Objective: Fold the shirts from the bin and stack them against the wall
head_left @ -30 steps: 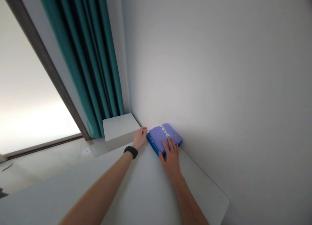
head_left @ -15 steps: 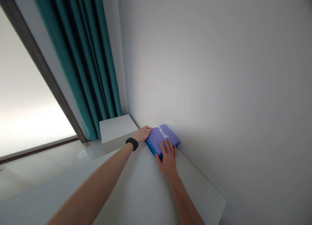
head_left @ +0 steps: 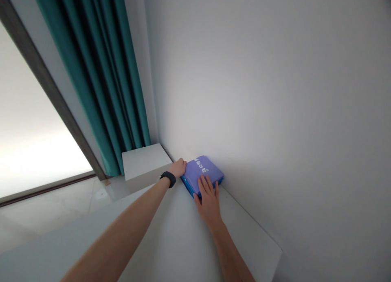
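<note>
A flat purple bundle (head_left: 205,168) with white lettering, perhaps a folded bag, lies on the white surface against the wall. Blue shiny material shows along its lower edges. At its left corner is my left hand (head_left: 177,167), fingers curled in against the edge and partly hidden; a dark watch (head_left: 168,179) is on that wrist. My right hand (head_left: 208,201) rests on the near edge, fingers stretched out over the purple top and thumb down by the blue side.
The white surface (head_left: 171,229) runs along a plain wall (head_left: 259,90). A lower white cabinet top (head_left: 145,159) stands beyond to the left, below a green curtain (head_left: 104,70). Pale floor (head_left: 73,200) and a bright framed pane (head_left: 30,123) lie further left.
The fingers of my left hand have curled in more at the bundle's corner. My right hand's fingers have drawn closer together on the top. The bundle looks nearly unmoved; the view has shifted slightly.
</note>
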Action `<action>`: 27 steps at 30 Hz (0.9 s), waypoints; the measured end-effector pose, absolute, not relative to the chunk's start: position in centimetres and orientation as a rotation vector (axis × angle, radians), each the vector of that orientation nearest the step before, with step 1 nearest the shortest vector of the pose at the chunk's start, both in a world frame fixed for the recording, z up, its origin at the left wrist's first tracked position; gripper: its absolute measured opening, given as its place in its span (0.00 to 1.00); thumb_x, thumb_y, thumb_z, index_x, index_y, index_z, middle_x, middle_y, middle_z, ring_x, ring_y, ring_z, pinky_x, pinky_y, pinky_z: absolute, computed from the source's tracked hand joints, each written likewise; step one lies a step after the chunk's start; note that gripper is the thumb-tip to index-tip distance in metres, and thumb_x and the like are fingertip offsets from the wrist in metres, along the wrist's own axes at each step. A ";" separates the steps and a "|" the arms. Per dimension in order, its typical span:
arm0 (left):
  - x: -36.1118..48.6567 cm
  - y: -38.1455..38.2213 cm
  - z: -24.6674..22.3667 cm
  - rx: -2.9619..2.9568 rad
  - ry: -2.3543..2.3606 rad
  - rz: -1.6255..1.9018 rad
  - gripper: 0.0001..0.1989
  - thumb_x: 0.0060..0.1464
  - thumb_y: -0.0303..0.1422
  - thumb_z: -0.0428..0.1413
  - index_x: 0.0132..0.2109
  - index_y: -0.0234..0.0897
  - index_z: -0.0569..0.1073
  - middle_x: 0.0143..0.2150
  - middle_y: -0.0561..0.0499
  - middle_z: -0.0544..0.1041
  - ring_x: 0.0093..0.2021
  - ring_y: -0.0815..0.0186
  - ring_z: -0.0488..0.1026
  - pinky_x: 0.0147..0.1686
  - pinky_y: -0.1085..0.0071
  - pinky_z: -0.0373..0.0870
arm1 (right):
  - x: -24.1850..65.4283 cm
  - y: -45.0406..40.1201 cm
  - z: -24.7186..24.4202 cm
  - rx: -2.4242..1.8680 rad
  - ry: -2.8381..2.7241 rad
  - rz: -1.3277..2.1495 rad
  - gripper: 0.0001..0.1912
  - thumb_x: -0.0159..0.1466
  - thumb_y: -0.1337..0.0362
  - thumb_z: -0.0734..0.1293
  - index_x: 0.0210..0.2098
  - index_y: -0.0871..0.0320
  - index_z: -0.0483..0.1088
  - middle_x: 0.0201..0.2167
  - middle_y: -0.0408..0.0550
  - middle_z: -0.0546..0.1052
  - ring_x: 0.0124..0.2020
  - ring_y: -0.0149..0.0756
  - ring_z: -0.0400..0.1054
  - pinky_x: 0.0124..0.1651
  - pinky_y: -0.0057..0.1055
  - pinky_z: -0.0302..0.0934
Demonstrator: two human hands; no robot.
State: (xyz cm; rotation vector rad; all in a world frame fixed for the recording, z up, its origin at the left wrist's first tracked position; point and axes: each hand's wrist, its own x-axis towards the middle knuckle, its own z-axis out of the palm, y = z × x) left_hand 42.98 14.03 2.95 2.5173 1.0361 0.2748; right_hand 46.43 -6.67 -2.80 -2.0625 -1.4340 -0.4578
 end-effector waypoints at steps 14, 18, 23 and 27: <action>45.6 6.1 4.9 2.971 0.301 0.441 0.24 0.64 0.44 0.45 0.62 0.37 0.63 0.66 0.43 0.63 0.66 0.56 0.56 0.64 0.57 0.49 | 49.6 -6.8 -4.7 -1.956 -0.836 -0.530 0.30 0.63 0.70 0.51 0.64 0.63 0.56 0.62 0.61 0.63 0.64 0.46 0.53 0.63 0.53 0.49; 46.9 5.2 3.0 3.016 0.331 0.301 0.32 0.61 0.52 0.44 0.65 0.38 0.60 0.68 0.42 0.60 0.68 0.51 0.53 0.65 0.51 0.47 | 50.1 -6.8 -5.4 -1.988 -0.786 -0.538 0.32 0.60 0.72 0.52 0.64 0.62 0.57 0.61 0.60 0.64 0.64 0.46 0.54 0.63 0.52 0.50; 46.9 5.4 2.1 3.051 0.333 0.317 0.33 0.60 0.51 0.45 0.67 0.39 0.59 0.68 0.42 0.59 0.68 0.49 0.52 0.65 0.49 0.45 | 50.5 -6.5 -5.8 -1.976 -0.928 -0.540 0.35 0.58 0.74 0.51 0.66 0.61 0.53 0.64 0.58 0.61 0.66 0.43 0.49 0.64 0.51 0.49; 46.2 6.1 2.4 3.058 0.255 0.289 0.32 0.62 0.50 0.44 0.67 0.40 0.57 0.69 0.43 0.57 0.69 0.52 0.50 0.66 0.51 0.44 | 51.0 -6.5 -5.9 -1.982 -0.969 -0.503 0.35 0.60 0.75 0.51 0.66 0.59 0.53 0.64 0.55 0.62 0.66 0.41 0.49 0.64 0.49 0.49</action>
